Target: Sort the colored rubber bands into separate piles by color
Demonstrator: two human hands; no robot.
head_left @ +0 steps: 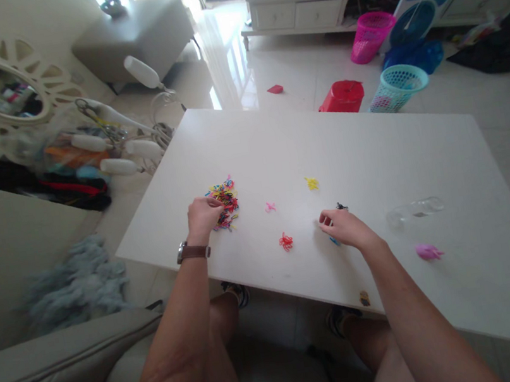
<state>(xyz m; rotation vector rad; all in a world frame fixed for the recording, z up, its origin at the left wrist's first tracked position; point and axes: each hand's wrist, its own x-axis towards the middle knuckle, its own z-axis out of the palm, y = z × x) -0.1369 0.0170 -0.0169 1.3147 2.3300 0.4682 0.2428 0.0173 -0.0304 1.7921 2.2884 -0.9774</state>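
Note:
My left hand (205,216), with a watch at the wrist, is at the mixed heap of small coloured rubber bands (228,202) on the left of the white table (267,144). Its fingertips are drawn together at the heap; what lies between them is hidden. My right hand (344,227) hovers right of centre, fingers curled and a little apart, with nothing visible in them. Partly under it are blue bands (334,241), and just behind it black ones (342,206). Separate small clusters lie between the hands: red bands (285,242), pink bands (270,206) and yellow bands (312,183).
On the table's right lie a clear plastic bottle (416,212) and a pink-purple object (429,252). A small brown-and-black item (364,298) is at the near edge. Beyond the table stand a red bin (341,97) and a light-blue basket (397,87).

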